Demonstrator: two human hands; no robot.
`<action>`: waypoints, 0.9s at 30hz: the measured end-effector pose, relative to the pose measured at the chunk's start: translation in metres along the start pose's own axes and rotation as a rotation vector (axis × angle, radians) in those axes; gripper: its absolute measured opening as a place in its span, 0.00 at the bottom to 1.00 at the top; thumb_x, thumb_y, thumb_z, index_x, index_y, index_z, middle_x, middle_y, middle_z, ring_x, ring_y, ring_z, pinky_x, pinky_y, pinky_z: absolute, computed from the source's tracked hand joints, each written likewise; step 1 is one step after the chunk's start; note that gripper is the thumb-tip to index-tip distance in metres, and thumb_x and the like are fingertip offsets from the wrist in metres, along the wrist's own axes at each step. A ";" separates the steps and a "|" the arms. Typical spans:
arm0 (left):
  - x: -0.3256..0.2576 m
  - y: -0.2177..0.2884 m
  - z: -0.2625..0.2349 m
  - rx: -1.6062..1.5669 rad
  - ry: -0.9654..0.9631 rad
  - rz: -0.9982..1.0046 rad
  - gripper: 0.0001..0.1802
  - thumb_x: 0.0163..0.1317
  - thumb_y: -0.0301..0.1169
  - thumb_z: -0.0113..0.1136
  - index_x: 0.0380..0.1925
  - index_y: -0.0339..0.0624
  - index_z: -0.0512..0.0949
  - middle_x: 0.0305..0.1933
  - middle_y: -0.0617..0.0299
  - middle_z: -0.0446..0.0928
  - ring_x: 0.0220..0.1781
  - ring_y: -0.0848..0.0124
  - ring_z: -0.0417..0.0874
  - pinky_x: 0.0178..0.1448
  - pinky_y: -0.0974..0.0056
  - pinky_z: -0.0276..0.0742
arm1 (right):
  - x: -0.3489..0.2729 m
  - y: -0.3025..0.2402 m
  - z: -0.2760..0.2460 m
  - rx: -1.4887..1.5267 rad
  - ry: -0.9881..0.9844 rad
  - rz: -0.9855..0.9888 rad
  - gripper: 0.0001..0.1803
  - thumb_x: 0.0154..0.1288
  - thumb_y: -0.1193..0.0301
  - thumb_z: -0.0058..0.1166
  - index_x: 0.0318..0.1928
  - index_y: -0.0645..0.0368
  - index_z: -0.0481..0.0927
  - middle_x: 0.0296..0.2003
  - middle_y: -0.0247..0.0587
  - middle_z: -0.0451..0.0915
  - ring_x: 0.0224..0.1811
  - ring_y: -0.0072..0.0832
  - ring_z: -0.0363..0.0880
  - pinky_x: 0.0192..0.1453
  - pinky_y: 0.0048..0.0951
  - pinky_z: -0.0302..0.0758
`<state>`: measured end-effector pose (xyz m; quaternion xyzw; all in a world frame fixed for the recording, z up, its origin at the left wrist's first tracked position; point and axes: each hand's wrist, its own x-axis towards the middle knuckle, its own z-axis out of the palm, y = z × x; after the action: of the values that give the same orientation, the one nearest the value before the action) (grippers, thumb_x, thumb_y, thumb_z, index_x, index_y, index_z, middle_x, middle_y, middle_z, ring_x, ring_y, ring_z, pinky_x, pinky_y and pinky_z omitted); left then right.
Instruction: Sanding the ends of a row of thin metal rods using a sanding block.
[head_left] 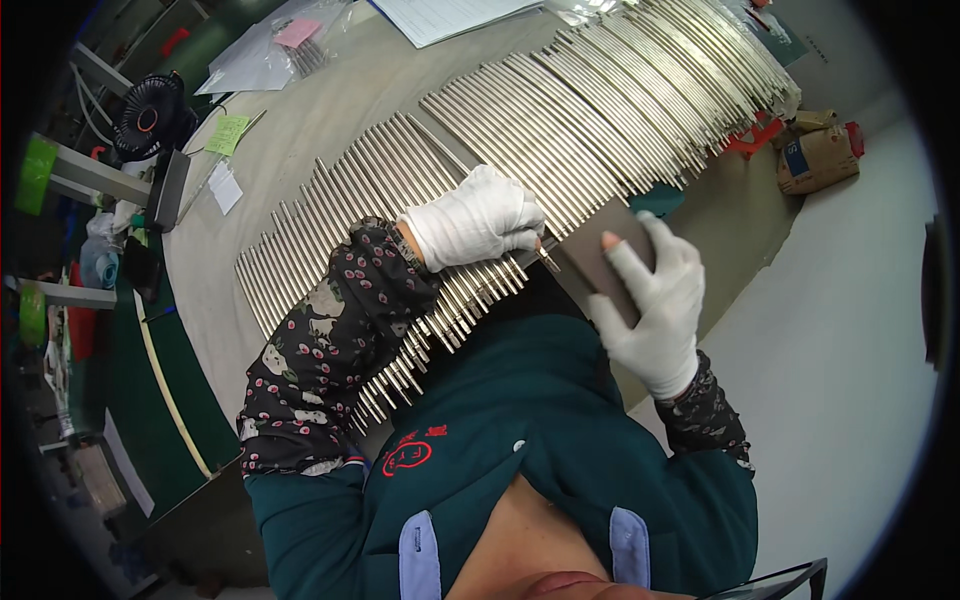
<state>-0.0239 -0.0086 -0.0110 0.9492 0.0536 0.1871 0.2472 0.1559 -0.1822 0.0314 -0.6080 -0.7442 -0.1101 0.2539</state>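
Observation:
My left hand (475,218), in a white glove with bare fingertips, is closed around a thin metal rod (547,258). The rod's stepped end pokes out below the fingers, and a longer slanting rod shows above the hand. My right hand (655,305), gloved alike and slightly blurred, holds a dark grey flat pad (597,262) with thumb and fingers laid against it. Beside the left hand, a row of silvery rods (340,195) lies side by side along the table edge. Another dense row of rods (525,130) stretches away to the upper right.
The pale curved tabletop (290,140) carries papers (440,15) and a pink note (297,33) at the back. A small black fan (150,115) stands at the left. A brown sack (818,160) and an orange-red bin (752,138) sit beyond the table at the right.

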 end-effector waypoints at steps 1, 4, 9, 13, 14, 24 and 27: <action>0.000 0.002 -0.003 0.016 -0.023 -0.028 0.10 0.57 0.38 0.62 0.23 0.44 0.78 0.25 0.60 0.77 0.30 0.61 0.80 0.40 0.57 0.73 | 0.001 -0.012 -0.003 0.121 -0.135 -0.082 0.30 0.42 0.63 0.66 0.51 0.52 0.77 0.56 0.56 0.68 0.50 0.46 0.70 0.51 0.41 0.67; -0.004 0.002 -0.003 0.008 -0.010 -0.016 0.10 0.53 0.36 0.66 0.26 0.44 0.76 0.26 0.63 0.76 0.30 0.63 0.79 0.37 0.61 0.75 | 0.003 0.001 0.005 -0.057 -0.024 0.004 0.30 0.42 0.64 0.65 0.51 0.52 0.78 0.54 0.56 0.70 0.48 0.45 0.70 0.49 0.42 0.67; 0.000 0.009 -0.008 -0.079 -0.004 -0.088 0.10 0.50 0.32 0.68 0.26 0.43 0.76 0.26 0.60 0.77 0.30 0.61 0.80 0.36 0.60 0.76 | -0.003 -0.010 0.003 0.146 -0.087 -0.125 0.32 0.40 0.62 0.67 0.51 0.50 0.78 0.56 0.57 0.69 0.50 0.46 0.71 0.50 0.41 0.67; 0.000 0.005 -0.004 -0.026 0.006 -0.036 0.11 0.49 0.32 0.69 0.27 0.41 0.75 0.25 0.60 0.76 0.30 0.60 0.80 0.36 0.60 0.75 | 0.005 -0.001 0.002 -0.289 -0.020 0.052 0.28 0.43 0.63 0.65 0.50 0.49 0.79 0.55 0.56 0.69 0.51 0.45 0.69 0.49 0.40 0.67; -0.002 0.007 -0.006 -0.038 0.007 -0.035 0.11 0.49 0.32 0.69 0.26 0.41 0.75 0.26 0.60 0.76 0.30 0.61 0.79 0.37 0.60 0.75 | 0.005 0.014 0.004 -0.281 0.039 0.106 0.28 0.44 0.63 0.65 0.50 0.50 0.79 0.56 0.56 0.69 0.50 0.45 0.69 0.50 0.40 0.67; -0.009 0.018 -0.022 0.251 0.107 -0.035 0.09 0.47 0.34 0.69 0.27 0.45 0.79 0.33 0.66 0.76 0.39 0.63 0.76 0.43 0.59 0.75 | -0.010 0.023 0.004 -0.061 0.079 0.072 0.32 0.43 0.65 0.66 0.54 0.49 0.76 0.58 0.55 0.67 0.52 0.45 0.68 0.56 0.43 0.66; -0.018 0.014 -0.028 0.223 -0.071 -0.073 0.13 0.48 0.37 0.70 0.30 0.45 0.79 0.34 0.65 0.76 0.41 0.62 0.75 0.45 0.58 0.74 | -0.014 0.025 0.006 -0.058 0.069 0.068 0.32 0.44 0.65 0.65 0.54 0.49 0.75 0.58 0.55 0.67 0.52 0.45 0.68 0.56 0.43 0.65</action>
<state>-0.0511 -0.0118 0.0121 0.9743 0.0998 0.1372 0.1484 0.1801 -0.1854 0.0154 -0.6357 -0.7105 -0.1441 0.2651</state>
